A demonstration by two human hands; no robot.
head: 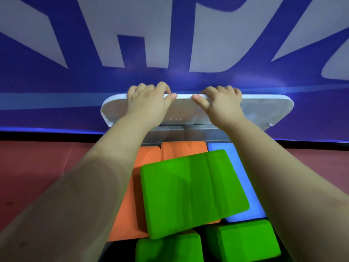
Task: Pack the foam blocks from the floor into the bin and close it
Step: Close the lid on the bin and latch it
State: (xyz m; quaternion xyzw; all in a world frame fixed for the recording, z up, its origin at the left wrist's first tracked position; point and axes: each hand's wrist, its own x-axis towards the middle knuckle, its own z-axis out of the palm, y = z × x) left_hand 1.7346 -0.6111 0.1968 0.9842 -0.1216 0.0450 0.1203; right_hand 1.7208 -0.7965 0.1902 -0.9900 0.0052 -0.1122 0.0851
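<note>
The white lid of the bin stands raised at the bin's far side, against the blue wall. My left hand grips the lid's top edge left of centre, fingers curled over it. My right hand grips the same edge right of centre. Below my forearms the bin is full of foam blocks: a large green block lies tilted on top, orange blocks lie to its left and behind, a blue block to its right, and two more green blocks nearest me. The bin's walls are mostly hidden.
A blue banner with large pale letters fills the background right behind the lid. Red floor shows on both sides of the bin.
</note>
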